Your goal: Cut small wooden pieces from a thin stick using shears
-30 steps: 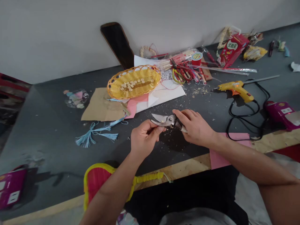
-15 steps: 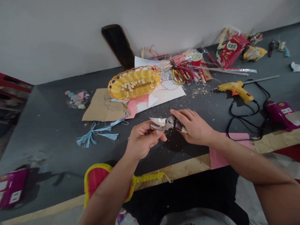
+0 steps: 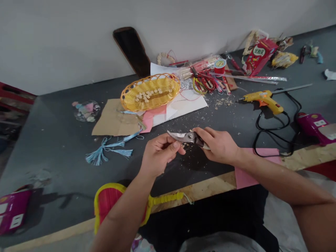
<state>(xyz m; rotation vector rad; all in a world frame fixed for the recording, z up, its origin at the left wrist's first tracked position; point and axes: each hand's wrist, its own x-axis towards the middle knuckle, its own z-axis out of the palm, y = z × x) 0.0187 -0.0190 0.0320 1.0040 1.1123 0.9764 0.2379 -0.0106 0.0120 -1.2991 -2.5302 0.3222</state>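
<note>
Steel pruning shears (image 3: 185, 137) with dark handles sit between my hands above the grey tabletop (image 3: 52, 140). My right hand (image 3: 217, 147) wraps around the handles from the right. My left hand (image 3: 160, 152) pinches the blade end between thumb and fingers, and the pointed jaws stick out to the left. Pale crumbs (image 3: 190, 148) are scattered on the table just under the shears. Part of the shears is hidden by my fingers.
A yellow woven basket (image 3: 150, 92) sits on papers at the back. To the right lie a yellow glue gun (image 3: 264, 99) with a black cord and a magenta box (image 3: 312, 127). A blue tassel (image 3: 98, 155) lies at left; red sticks and spools crowd the back.
The shears' jaws look slightly narrower than a second ago and point a little further left. My right hand sits somewhat lower, and my left hand has shifted along the blades.
</note>
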